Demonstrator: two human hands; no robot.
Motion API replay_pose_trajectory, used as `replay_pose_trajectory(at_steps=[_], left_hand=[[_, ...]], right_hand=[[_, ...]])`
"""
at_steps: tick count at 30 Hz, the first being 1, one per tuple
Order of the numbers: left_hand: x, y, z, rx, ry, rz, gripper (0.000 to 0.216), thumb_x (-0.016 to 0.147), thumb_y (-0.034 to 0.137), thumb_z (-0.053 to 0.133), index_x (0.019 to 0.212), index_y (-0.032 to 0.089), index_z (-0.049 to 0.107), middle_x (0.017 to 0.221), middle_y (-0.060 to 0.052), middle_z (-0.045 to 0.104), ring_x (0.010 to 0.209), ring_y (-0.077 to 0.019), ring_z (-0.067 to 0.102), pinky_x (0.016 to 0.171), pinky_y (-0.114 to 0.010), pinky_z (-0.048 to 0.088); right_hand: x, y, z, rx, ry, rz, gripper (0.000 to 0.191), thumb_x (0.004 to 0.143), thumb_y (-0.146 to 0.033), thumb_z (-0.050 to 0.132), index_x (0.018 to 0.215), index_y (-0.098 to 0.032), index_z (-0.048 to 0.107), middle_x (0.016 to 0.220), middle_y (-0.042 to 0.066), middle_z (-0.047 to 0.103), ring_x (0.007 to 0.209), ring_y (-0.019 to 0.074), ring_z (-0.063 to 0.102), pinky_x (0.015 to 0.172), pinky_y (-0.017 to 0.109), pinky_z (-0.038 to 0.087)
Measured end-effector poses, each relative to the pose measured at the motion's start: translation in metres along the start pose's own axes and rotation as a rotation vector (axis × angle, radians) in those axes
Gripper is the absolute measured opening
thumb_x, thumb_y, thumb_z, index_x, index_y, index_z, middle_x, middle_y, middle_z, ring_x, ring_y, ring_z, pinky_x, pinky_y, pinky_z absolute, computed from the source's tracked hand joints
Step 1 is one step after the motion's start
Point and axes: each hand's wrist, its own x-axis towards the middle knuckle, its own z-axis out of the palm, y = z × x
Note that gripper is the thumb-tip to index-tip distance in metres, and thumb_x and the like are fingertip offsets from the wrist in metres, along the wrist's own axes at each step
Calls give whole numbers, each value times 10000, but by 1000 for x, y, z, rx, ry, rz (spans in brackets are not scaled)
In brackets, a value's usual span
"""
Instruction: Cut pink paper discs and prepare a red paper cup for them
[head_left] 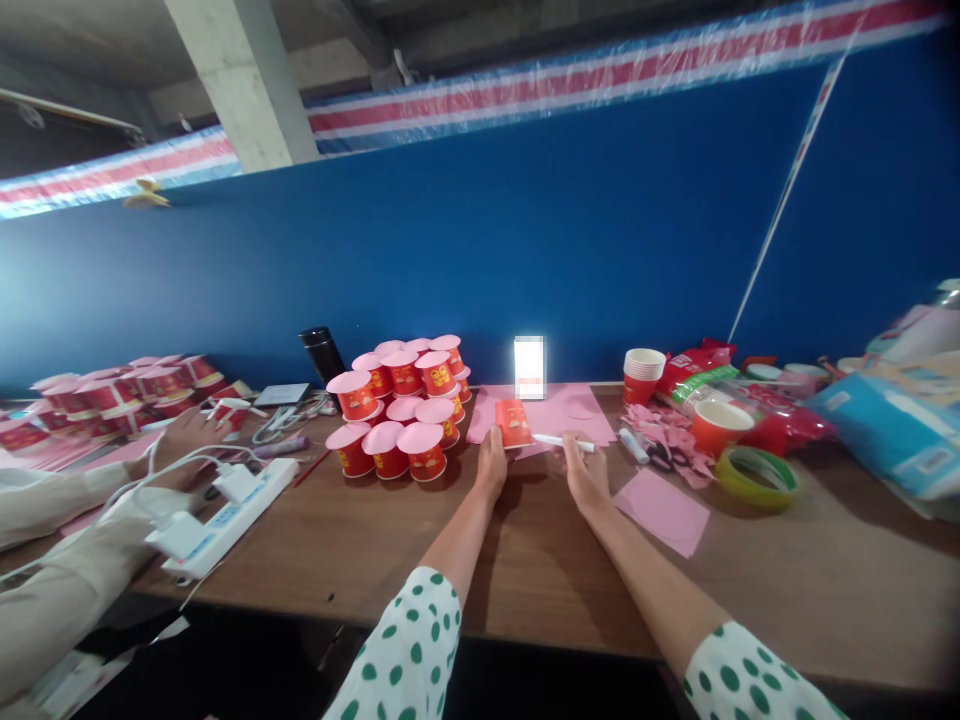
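Note:
In the middle of the table my left hand (492, 468) is closed around a red paper cup (514, 424) with gold figures on its side. My right hand (584, 478) grips a white pen (564, 443), whose tip points left toward the cup; I cannot tell whether the two touch. Behind both hands lies a pink paper sheet (592, 404) with a round outline on it. Left of my left hand stand stacked red cups (388, 455) topped with pink paper discs. A square pink paper piece (664, 512) lies right of my right hand.
A power strip (238, 520) with white plugs and a co-worker's arms (82, 495) are at left, beside more cups (124, 392). A black bottle (321, 352) stands behind. At right are nested cups (643, 376), pink scraps (679, 440), scissors (660, 458) and a tape roll (757, 478).

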Motion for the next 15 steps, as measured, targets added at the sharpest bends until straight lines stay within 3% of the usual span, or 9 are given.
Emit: replay_pose_trajectory(at_steps=[15], left_hand=[[0, 0, 0, 13, -3, 5, 497, 831, 555, 408, 975, 123, 606, 1019, -135, 638, 864, -223, 623, 750, -364, 519]], right_hand=[[-2, -4, 1, 16, -41, -9, 321, 837, -430, 468, 766, -163, 630, 616, 28, 641, 484, 129, 502, 430, 228, 380]])
